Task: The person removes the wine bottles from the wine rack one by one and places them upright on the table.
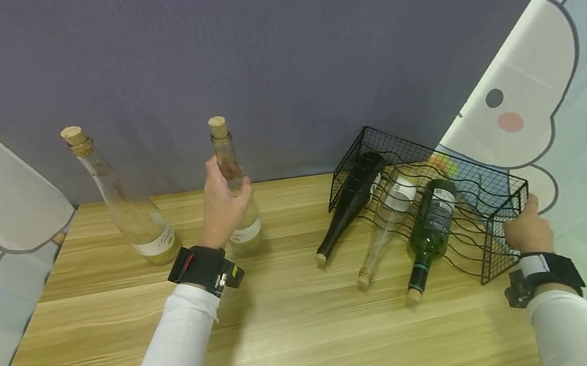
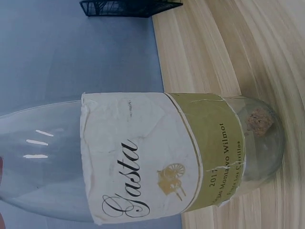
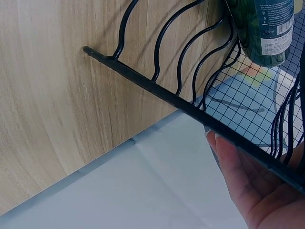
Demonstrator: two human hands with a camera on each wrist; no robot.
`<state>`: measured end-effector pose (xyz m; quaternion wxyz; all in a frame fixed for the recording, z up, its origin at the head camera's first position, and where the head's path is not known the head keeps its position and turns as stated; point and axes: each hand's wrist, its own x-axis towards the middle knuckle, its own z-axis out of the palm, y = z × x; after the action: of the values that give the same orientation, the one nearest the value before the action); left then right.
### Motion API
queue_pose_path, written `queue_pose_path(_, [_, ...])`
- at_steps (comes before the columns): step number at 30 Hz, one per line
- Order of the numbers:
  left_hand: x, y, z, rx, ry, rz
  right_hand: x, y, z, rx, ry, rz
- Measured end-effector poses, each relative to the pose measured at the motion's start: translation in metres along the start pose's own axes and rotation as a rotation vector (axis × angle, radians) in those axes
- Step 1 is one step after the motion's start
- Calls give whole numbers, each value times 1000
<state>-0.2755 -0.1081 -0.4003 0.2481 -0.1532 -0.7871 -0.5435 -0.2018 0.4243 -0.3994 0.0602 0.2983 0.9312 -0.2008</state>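
My left hand (image 1: 225,206) grips a clear wine bottle (image 1: 244,219) round its upper part, below the cork. It is upright, at the table's back edge. Up close in the left wrist view, the bottle (image 2: 43,157) has a white and gold label (image 2: 133,167), and a piece of cork (image 2: 259,121) shows at its base. My right hand (image 1: 529,229) holds the right end of a black wire wine rack (image 1: 485,178); in the right wrist view its fingers (image 3: 226,152) lie behind the end frame. The rack carries a dark bottle (image 1: 350,199), a clear bottle (image 1: 386,219) and a green bottle (image 1: 432,228).
Another corked clear bottle (image 1: 126,203) stands left of my left hand. Behind the wooden table (image 1: 319,345) rises a grey panel (image 1: 261,53). Cloth with cartoon prints (image 1: 520,83) hangs at both sides.
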Motion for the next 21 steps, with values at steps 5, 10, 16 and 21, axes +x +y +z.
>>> queue_pose_path(5, [1, -5, -7, 11, 58, 22, 0, 0, -1, -4, 2, -12])
queue_pose_path(10, [0, -9, -17, 7, 116, 18, 2, 2, 0, -4, 3, -19])
queue_pose_path(16, [-2, -14, -30, 44, 158, -3, 4, 4, 0, -9, 1, -22])
queue_pose_path(21, [-3, -17, -36, 69, 197, 18, 3, 3, 1, -6, 2, -12])
